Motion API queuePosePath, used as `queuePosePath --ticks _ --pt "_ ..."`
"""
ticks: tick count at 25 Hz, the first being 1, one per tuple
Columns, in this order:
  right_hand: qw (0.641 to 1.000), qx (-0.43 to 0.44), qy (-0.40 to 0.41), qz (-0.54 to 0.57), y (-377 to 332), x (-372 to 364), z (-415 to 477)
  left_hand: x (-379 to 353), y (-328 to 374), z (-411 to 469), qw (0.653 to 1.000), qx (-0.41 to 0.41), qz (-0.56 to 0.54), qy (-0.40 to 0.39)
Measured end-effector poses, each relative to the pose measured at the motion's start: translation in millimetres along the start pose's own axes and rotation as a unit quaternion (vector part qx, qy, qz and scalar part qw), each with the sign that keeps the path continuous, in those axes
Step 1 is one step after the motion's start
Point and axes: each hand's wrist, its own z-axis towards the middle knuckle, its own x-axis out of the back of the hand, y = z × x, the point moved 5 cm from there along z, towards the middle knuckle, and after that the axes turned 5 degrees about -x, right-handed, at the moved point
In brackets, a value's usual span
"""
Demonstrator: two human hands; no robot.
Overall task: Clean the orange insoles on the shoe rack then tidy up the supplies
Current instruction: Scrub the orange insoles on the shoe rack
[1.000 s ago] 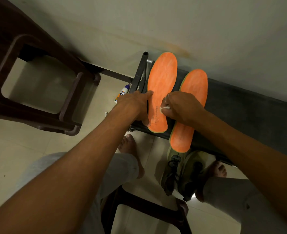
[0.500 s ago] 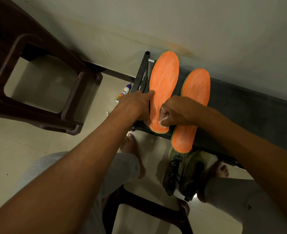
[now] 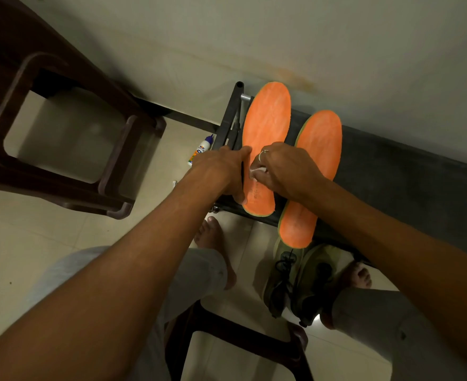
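Two orange insoles lie side by side on the dark shoe rack (image 3: 397, 171). The left insole (image 3: 268, 119) is pinned at its left edge by my left hand (image 3: 221, 169), thumb and fingers pressing on it. My right hand (image 3: 284, 169) is closed on a small white wipe (image 3: 255, 173) and presses it on the middle of that left insole. The right insole (image 3: 317, 149) lies partly under my right wrist, its heel hanging over the rack's front edge.
A small white bottle with a blue cap (image 3: 201, 149) lies on the tiled floor left of the rack. A dark brown plastic stool (image 3: 62, 160) stands at the left. Olive shoes (image 3: 295, 281) sit on the floor between my bare feet, under the rack's front.
My right hand with the wipe slid down toward the left insole's heel, then back up to its middle. My left hand has stayed on the insole's edge.
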Motion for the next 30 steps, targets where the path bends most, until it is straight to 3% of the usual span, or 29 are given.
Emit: queuePosePath --ticks 4,8,12,16,20,25,30 --pt "0.98 0.059 -0.181 0.063 -12.6 -7.6 -7.1 -1.6 0.0 1.6 1.0 0.004 0.004 -0.001" --pt "0.999 -0.021 -0.031 0.004 -0.5 -1.3 -1.4 -1.8 -0.3 2.5 1.0 0.001 0.002 -0.001" --pt "0.981 0.023 -0.177 0.074 -10.5 -6.7 -11.1 -3.5 -1.6 4.0 1.0 0.006 0.004 0.001" --pt "0.999 -0.036 -0.013 0.013 4.2 -0.6 -6.4 -2.1 -0.4 3.0 1.0 0.002 -0.002 -0.002" --pt "0.987 0.02 -0.141 0.075 -5.9 -5.6 -11.0 -2.2 0.0 2.4 1.0 0.005 0.002 -0.003" --pt "0.998 -0.039 0.039 -0.004 15.7 -4.1 0.0 -0.4 2.5 -2.2 1.0 0.009 -0.007 -0.003" --pt "1.0 -0.016 0.015 0.022 16.3 3.5 -0.5 -7.6 12.9 -7.1 1.0 0.023 0.007 0.006"
